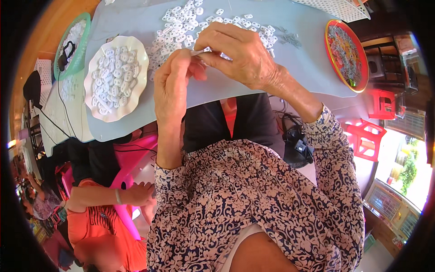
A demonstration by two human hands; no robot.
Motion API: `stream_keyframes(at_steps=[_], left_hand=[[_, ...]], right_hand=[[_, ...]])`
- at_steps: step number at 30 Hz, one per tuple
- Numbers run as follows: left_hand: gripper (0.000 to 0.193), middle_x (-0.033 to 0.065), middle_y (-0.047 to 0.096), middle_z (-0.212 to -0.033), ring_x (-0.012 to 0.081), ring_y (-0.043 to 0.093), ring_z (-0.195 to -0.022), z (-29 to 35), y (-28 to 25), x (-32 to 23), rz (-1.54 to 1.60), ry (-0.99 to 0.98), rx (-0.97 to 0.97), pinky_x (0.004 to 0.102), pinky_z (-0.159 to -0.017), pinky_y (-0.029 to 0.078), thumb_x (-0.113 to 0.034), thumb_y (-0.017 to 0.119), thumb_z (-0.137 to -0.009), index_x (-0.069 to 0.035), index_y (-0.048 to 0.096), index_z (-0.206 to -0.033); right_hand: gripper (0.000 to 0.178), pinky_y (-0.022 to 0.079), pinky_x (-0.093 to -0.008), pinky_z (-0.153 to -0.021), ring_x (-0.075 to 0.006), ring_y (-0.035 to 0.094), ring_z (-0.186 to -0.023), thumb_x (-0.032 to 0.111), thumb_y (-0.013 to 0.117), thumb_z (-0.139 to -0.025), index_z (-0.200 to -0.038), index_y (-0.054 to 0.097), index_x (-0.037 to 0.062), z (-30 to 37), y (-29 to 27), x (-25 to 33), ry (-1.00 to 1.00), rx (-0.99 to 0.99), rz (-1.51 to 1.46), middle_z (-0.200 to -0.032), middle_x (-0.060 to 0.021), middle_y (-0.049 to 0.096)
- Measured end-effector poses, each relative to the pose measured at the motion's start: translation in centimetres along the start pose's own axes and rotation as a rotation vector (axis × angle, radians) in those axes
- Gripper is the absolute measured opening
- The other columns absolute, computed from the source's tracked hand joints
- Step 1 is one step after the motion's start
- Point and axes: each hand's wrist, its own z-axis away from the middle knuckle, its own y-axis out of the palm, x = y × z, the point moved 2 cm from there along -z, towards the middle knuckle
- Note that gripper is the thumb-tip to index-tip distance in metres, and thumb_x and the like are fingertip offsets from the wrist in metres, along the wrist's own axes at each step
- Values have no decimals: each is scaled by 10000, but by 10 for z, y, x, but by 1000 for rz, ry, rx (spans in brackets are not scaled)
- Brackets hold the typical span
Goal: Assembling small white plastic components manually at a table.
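Note:
Over the near edge of the table (308,75), my two hands meet with their fingertips together. My left hand (172,84) is closed around a small white plastic piece (197,52), only a sliver of which shows. The thumb and fingers of my right hand (242,54) pinch the same piece from the other side. Just beyond lies a loose pile of small white plastic pieces with two holes each (174,34). More such pieces fill a scalloped white plate (143,61) left of my hands.
Small grey metal parts (290,38) lie right of the pile. A red bowl (357,86) of small metal parts stands at the right edge. Far left is a green basket (85,45) of white pieces. A person in orange (99,217) sits at my left; red stools (366,138) stand right.

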Motion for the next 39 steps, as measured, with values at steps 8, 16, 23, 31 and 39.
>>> stream_keyframes(at_steps=[8,16,23,31,39], left_hand=[[238,13,567,-666,68,488,-627,-4,8,3,77,-69,0,208,-582,351,-214,518,-898,4,609,-870],[174,20,545,-636,56,455,-586,-3,8,1,-281,107,-35,205,-526,333,-112,489,-887,26,590,-915],[179,8,539,-658,44,413,-586,-5,13,6,-311,142,-24,201,-525,319,-117,485,-888,19,587,-945],[177,8,535,-668,49,422,-601,-1,11,5,-339,175,-30,206,-539,327,-110,484,-893,23,584,-953],[169,16,542,-664,61,463,-617,-1,12,11,-369,201,-38,208,-557,350,-93,490,-888,25,591,-956]], right_hand=[[153,516,-283,-626,-198,622,-697,-22,627,-769,-912,629,30,18,-1,-6,69,-110,-115,-858,-58,631],[116,504,-303,-583,-217,626,-641,1,610,-777,-893,618,9,42,-20,-26,178,-58,56,-799,-103,633],[85,477,-307,-558,-218,602,-606,34,621,-774,-856,622,13,51,-75,-66,209,-122,339,-763,-105,631],[112,488,-402,-663,-312,603,-710,140,574,-786,-818,655,69,48,-104,-100,302,-2,441,-785,-101,641],[108,482,-386,-697,-299,600,-760,131,570,-814,-811,643,51,45,-93,-105,288,208,644,-826,-101,622]])
